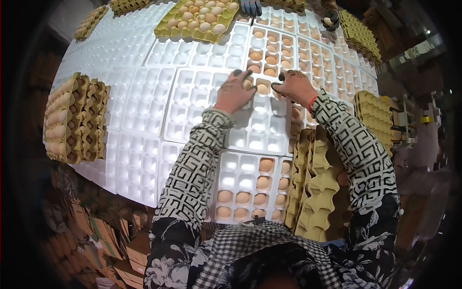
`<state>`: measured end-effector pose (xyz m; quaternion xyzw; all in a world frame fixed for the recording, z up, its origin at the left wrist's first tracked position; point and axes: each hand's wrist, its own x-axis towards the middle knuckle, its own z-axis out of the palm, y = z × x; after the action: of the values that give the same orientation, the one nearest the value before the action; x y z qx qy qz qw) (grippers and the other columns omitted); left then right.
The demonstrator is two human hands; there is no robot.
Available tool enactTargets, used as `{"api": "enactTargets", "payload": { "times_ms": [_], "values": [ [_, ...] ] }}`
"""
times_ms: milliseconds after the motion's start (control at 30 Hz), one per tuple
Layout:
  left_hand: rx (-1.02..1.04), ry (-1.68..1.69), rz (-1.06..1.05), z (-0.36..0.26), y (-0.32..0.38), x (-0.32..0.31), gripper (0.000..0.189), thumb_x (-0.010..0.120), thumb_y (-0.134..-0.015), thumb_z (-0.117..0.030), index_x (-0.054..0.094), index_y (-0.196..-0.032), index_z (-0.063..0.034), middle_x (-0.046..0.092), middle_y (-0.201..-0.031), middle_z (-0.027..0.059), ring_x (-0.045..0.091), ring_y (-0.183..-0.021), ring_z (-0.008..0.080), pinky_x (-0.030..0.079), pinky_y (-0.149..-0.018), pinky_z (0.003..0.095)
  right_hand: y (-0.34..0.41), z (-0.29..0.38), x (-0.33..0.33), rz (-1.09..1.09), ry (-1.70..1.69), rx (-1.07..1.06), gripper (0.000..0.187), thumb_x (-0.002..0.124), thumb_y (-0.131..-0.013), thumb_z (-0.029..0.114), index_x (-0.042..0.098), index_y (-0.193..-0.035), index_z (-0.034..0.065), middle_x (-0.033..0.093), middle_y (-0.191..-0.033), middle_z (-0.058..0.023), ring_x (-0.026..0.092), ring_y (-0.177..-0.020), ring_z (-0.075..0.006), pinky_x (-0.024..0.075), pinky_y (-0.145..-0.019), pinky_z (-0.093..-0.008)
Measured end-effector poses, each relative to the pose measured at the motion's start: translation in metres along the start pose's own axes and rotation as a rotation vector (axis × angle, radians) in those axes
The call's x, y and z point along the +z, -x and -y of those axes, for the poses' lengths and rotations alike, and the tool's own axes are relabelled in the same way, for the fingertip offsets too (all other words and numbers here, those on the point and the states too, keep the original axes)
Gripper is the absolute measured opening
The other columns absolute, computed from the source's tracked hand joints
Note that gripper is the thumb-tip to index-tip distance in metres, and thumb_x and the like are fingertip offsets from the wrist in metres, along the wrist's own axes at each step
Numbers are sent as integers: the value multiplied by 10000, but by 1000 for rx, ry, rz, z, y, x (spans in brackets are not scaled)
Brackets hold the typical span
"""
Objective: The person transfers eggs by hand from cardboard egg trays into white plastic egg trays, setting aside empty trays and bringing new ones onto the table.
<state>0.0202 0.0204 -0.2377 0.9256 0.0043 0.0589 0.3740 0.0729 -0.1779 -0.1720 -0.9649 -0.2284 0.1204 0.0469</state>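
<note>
My left hand (236, 90), in a glove with dark fingertips, holds a pale egg (247, 84) between thumb and fingers above a white plastic egg tray (231, 119). Just right of it, a light brown egg (262, 89) sits in a tray pocket. My right hand (296, 86), gloved alike, is over the same tray's upper right part; its thumb is by another egg (277, 94), and whether it grips that egg is unclear. Brown eggs (256, 56) fill pockets beyond my hands. Nearer me, another white tray (249, 156) holds brown eggs in its right column and lower rows.
Pulp egg cartons (314, 188) lean by my right forearm. Stacked pulp trays of eggs (75, 119) stand at the left; a pulp tray of eggs (196, 21) lies at the far side. A co-worker's gloved hand (250, 7) is near it; another gloved hand (330, 21) holds an egg.
</note>
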Motion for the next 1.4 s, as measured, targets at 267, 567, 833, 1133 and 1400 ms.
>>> {"api": "enactTargets", "payload": {
  "times_ms": [267, 567, 833, 1133, 1400],
  "values": [
    [-184, 1085, -373, -6, 18, 1, 297, 530, -864, -32, 574, -1157, -15, 580, -996, 86, 569, -856, 166, 484, -755, 282, 6, 24, 8, 314, -740, -39, 377, 514, -867, 292, 600, -1126, 32, 663, -902, -132, 635, -781, -227, 516, -698, -315],
    [380, 56, -197, -6, 26, 24, 417, 555, -785, -104, 550, -1201, -82, 529, -1172, 158, 502, -1045, 359, 357, -953, 447, 8, 5, 3, 208, -295, -91, 464, 438, -860, 187, 506, -1316, 137, 612, -1097, -199, 594, -931, -280, 455, -848, -352],
    [333, 468, 110, -124, 77, -43, 263, 696, -793, -107, 662, -1048, -54, 655, -965, 77, 647, -839, 165, 509, -702, 271, 160, -71, -156, 71, -954, -109, 401, 609, -869, 237, 576, -1210, 30, 649, -932, -46, 583, -839, -114, 469, -729, -225],
    [851, -302, 236, -256, 137, 34, 423, 752, -668, -351, 590, -958, -89, 525, -956, 94, 547, -869, 253, 435, -756, 385, 265, -96, -99, -193, -48, 234, 507, 641, -760, 414, 597, -1160, 106, 653, -979, -139, 617, -930, -294, 469, -808, -404],
    [21, 1016, 520, -241, 96, 4, 505, 723, -713, -211, 525, -1128, -3, 550, -1052, 180, 604, -946, 298, 517, -837, 410, 288, -148, -65, -208, -620, 67, 491, 656, -783, 298, 563, -1212, 77, 634, -1024, -124, 619, -990, -234, 499, -882, -331]
  ]
}}
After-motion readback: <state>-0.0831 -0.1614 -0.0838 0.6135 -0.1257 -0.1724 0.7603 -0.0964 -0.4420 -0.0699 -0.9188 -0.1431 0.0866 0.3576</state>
